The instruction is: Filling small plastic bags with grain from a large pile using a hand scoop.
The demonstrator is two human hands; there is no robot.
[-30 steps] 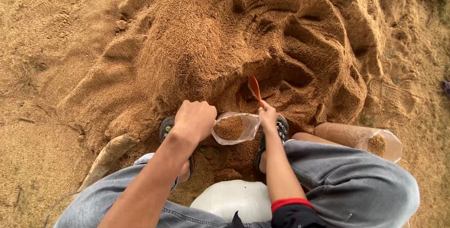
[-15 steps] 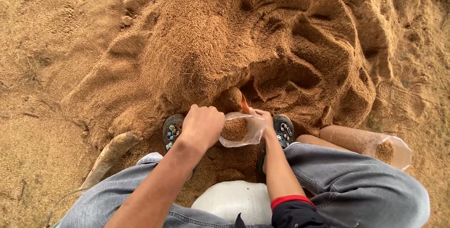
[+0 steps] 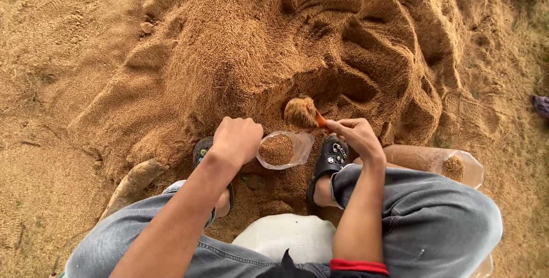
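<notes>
2 clear plastic bags of brown husk: one open bag [image 3: 284,150] gripped by the left fingers [image 3: 243,135], one filled bag [image 3: 434,163] lying right of the right fingers [image 3: 349,132].

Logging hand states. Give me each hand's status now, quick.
Left hand: closed on the clear bag.
Right hand: closed on the orange scoop, heaped with sawdust.

Left hand [image 3: 237,139] holding clear bag [image 3: 284,150], right hand [image 3: 355,136] lifting heaped orange scoop [image 3: 303,112]
</notes>
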